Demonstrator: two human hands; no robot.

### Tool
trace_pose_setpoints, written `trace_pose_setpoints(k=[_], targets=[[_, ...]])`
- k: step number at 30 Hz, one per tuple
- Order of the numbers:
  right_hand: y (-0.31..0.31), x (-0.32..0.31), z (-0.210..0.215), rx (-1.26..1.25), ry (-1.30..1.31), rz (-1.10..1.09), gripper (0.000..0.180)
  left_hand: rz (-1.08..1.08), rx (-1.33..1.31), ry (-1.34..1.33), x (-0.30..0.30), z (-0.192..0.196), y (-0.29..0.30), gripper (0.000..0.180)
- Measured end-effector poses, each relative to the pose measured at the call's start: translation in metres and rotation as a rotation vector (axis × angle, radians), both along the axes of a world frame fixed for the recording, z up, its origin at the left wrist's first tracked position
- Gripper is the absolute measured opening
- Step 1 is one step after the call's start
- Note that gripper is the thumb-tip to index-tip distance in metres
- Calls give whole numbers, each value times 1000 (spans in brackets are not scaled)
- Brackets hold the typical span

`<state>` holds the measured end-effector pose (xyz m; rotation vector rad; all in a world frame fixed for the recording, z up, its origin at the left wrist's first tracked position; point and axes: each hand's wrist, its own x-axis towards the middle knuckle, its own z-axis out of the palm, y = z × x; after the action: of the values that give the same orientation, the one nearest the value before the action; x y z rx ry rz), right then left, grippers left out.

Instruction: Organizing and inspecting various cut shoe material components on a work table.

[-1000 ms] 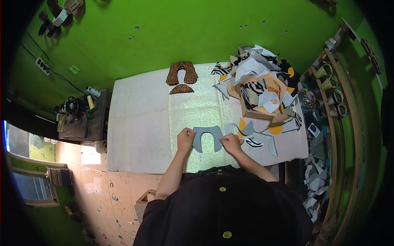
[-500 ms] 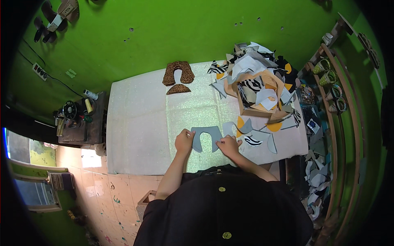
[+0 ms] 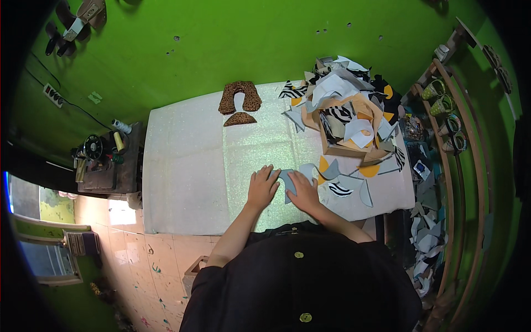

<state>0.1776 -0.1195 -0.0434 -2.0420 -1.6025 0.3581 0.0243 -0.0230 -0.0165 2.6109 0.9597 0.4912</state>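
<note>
A grey U-shaped cut piece [image 3: 284, 176] lies on the table, mostly covered by my two hands. My left hand [image 3: 263, 189] rests palm down at its left side, fingers stretched out and flat. My right hand [image 3: 303, 191] lies on its right part with the fingers extended, pressing it flat. Neither hand grips anything. Just right of my right hand are scraps: a yellow piece [image 3: 323, 166], a grey curved piece [image 3: 332, 170] and a zebra-striped piece [image 3: 340, 190].
Leopard-print U-shaped pieces [image 3: 226, 102] and a leopard half-round stack [image 3: 240, 119] lie at the far side of the pale table [image 3: 182, 166]. A cardboard box [image 3: 338, 149] heaped with scraps stands back right. A dark machine [image 3: 102, 160] is left; a sandal rack [image 3: 456, 138] stands right.
My hands have let go of the grey piece's two side edges and now lie flat over it, closer together. The piece is now more hidden.
</note>
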Motion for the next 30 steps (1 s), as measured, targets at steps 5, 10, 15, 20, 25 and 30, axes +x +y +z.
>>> trace_pose_setpoints(k=[5, 10, 15, 20, 25, 30], targets=[[3, -3, 12, -55, -170, 63, 52, 90, -143, -37, 4, -26, 9, 33], [1, 24, 33, 57, -149, -403, 40, 161, -103, -75, 9, -25, 5, 29], [-15, 76, 21, -68, -191, -369, 20, 206, 64, -135, 21, 10, 4, 29], [-3, 66, 75, 16, 185, -385, 14, 158, -330, -396, 32, 49, 8, 27], [5, 35, 107, 190, 411, -229, 22, 24, -1195, -561, 49, 77, -5, 41], [6, 13, 141, 186, 359, 74, 24, -10, -1246, -686, 41, 92, 3, 35]])
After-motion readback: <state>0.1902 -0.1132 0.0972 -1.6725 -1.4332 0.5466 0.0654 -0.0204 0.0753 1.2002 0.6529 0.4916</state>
